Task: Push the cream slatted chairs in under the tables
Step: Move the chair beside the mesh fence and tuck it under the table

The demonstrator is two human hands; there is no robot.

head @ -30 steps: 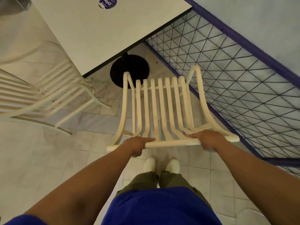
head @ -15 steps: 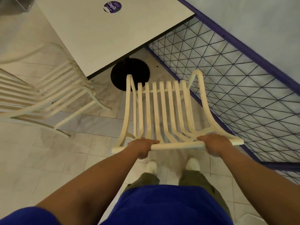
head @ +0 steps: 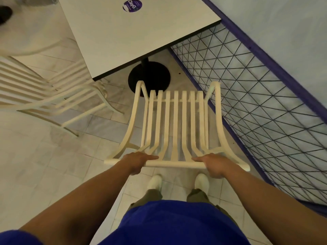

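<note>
Chair (head: 175, 121) standing short of table (head: 141, 38); left hand (head: 137, 160) and right hand (head: 215, 164) both gripping its top rail.

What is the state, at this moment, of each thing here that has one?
Cream slatted chair in front: held by its top rail, seat not yet under the white square table.
Left hand: grips the rail.
Right hand: grips the rail.
Second cream slatted chair, left: untouched, beside the table.
</note>
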